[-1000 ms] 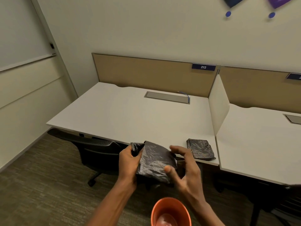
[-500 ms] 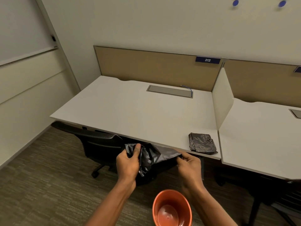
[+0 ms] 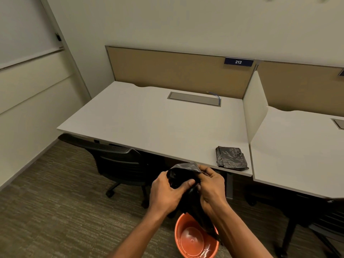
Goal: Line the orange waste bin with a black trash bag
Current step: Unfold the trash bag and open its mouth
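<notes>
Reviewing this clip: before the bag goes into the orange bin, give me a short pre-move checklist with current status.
1. Both hands grip the black trash bag: left hand, right hand: ok.
2. Bag mouth opened: cannot tell.
3. Bag hanging over the orange waste bin: ok.
4. Bin upright, with nothing inside: ok.
5. Bag edge folded over the bin rim: not ok, not yet done.

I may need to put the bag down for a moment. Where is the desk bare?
Most of the desk is bare: from its left edge across to the divider, in front of the cable tray. Only the front right corner is taken, by folded bags.
</notes>
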Demonstrator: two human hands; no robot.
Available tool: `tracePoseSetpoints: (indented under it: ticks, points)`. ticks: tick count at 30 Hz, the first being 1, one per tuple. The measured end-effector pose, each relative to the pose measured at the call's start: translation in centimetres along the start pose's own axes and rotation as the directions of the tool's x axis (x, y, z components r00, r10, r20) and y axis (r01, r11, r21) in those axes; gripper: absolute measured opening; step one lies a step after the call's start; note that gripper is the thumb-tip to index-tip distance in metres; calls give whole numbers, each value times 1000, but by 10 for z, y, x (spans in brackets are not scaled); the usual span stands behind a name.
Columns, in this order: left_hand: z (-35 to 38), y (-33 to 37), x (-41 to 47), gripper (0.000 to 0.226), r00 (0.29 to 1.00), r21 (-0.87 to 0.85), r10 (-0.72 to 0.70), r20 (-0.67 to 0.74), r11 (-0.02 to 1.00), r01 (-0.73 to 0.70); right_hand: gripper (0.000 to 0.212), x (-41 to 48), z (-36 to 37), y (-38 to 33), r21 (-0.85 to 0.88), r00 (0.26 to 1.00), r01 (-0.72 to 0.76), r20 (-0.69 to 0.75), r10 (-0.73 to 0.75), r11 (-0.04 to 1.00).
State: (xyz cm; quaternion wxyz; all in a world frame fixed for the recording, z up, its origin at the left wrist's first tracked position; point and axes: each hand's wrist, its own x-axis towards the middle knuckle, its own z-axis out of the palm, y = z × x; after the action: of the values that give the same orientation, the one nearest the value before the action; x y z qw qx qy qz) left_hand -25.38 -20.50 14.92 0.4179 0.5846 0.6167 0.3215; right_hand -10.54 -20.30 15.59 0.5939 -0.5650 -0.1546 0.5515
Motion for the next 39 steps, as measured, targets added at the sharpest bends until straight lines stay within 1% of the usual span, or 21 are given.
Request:
tracePoseSetpoints:
  ticks: [3, 5, 6, 8, 10, 12, 14, 15, 17, 20, 22, 24, 27, 28, 30, 32, 33, 34, 35, 37, 39]
  points:
    - [0, -4, 4, 39, 999, -131, -29, 18, 991, 31, 8, 2, -3, -5, 20, 999, 45, 11, -45, 999]
    - [-1, -10, 8, 17, 996, -94, -74, -45, 993, 69, 8, 6, -9, -9, 69, 999, 46, -5, -46, 997]
    - [-2, -13, 10, 12, 990, -56, -118, -82, 992, 113, 12, 10, -13, -10, 90, 1000, 24, -6, -24, 996]
    - [-2, -16, 13, 12, 964, -68, -225, -140, 974, 217, 15, 15, -19, -14, 124, 999, -33, 3, 33, 992]
    - [-3, -16, 14, 11, 938, -71, -285, -198, 958, 276, 18, 17, -25, -16, 154, 999, -44, 3, 44, 987]
    - [-2, -17, 17, 12, 924, -23, -287, -254, 957, 291, 29, 14, -27, -19, 181, 999, -38, 30, 34, 983]
    - [-1, -20, 21, 16, 911, 80, -273, -309, 947, 311, 44, 10, -26, -22, 213, 997, -45, 65, 32, 976]
    - [-3, -20, 22, 16, 906, 134, -265, -330, 937, 323, 47, 10, -27, -22, 219, 996, -56, 79, 40, 974]
    - [-5, -25, 28, 17, 898, 183, -281, -338, 917, 355, 44, 12, -29, -20, 224, 992, -86, 110, 62, 971]
    - [-5, -33, 33, 18, 854, 15, -413, -317, 898, 439, 28, 11, -32, -20, 206, 975, -125, 205, 82, 971]
    - [-4, -39, 36, 24, 813, -164, -499, -299, 866, 472, 21, 7, -32, -21, 170, 966, -123, 245, 80, 978]
    - [-2, -46, 39, 30, 776, -376, -569, -271, 805, 459, 19, 7, -35, -18, 107, 980, -47, 198, 25, 993]
    - [0, -41, 38, 37, 708, -643, -677, -203, 637, 425, 17, 17, -47, -8, -83, 986, 131, 115, -121, 988]
    - [-1, -42, 38, 38, 693, -687, -696, -190, 598, 413, 15, 20, -51, -7, -187, 976, 197, 129, -175, 962]
    - [-6, -44, 39, 35, 680, -727, -716, -157, 550, 411, 13, 25, -60, -3, -418, 950, 306, 199, -242, 855]
    - [-12, -51, 44, 24, 696, -733, -709, -112, 532, 424, 19, 32, -69, -2, -581, 939, 342, 243, -243, 739]
    - [-15, -55, 46, 16, 724, -718, -684, -93, 550, 427, 23, 37, -73, -1, -635, 940, 339, 247, -233, 694]
    - [-19, -60, 47, 13, 757, -675, -646, -94, 600, 429, 27, 43, -79, 0, -681, 944, 330, 241, -226, 654]
    - [-23, -62, 49, 19, 790, -590, -603, -107, 678, 438, 31, 49, -85, -1, -721, 946, 323, 235, -222, 613]
    - [-31, -65, 51, 36, 832, -347, -517, -202, 832, 433, 37, 60, -99, -3, -785, 946, 322, 249, -207, 529]
    - [-39, -66, 53, 48, 838, -135, -466, -283, 885, 446, 49, 67, -114, -4, -779, 943, 329, 301, -142, 534]
